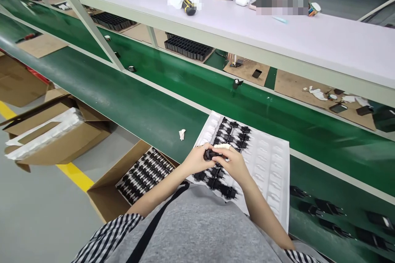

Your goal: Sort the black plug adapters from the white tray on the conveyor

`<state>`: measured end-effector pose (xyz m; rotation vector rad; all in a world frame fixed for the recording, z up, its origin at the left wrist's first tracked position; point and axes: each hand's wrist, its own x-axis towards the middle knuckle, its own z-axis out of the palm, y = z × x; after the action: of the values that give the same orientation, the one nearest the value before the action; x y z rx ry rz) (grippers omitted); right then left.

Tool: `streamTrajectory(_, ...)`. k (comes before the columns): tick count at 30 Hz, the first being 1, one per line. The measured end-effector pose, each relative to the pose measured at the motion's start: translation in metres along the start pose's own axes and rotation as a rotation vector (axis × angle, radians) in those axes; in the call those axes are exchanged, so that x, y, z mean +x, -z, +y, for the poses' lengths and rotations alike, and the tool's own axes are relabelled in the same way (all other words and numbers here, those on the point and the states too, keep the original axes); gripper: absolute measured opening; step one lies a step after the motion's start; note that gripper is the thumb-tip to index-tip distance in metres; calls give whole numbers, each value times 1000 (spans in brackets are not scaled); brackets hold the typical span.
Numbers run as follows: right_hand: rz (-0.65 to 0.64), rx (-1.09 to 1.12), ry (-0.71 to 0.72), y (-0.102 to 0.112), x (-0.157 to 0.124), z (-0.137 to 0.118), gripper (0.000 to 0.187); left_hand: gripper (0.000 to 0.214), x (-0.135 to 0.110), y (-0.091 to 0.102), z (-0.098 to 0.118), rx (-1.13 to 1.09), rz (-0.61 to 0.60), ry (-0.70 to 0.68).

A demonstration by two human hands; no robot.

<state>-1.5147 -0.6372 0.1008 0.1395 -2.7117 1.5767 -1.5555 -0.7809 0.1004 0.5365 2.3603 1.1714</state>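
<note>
My left hand (197,159) and my right hand (232,161) meet over a white moulded tray (271,164) and together pinch one small black plug-like part (211,155). A white tape or finger cot wraps one finger of the right hand. The tray's left columns hold several black parts (233,131); its right pockets stand bare. It lies at the near edge of the green conveyor belt (129,98).
An open carton (140,176) full of black parts sits on the floor at my left, with another carton of white trays (49,131) farther left. Loose black parts (327,207) lie at the right. Across the belt a person sits behind a white shelf (277,33).
</note>
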Motion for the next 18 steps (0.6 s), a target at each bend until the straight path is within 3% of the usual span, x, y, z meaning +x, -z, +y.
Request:
streamTrajectory(12, -59, -197, 205, 6, -13, -12, 13, 28, -4, 3, 11, 137, -54, -133)
streamTrajectory(18, -146, -325, 184, 12, -16, -19, 15, 25, -5, -2, 6, 178, -68, -208)
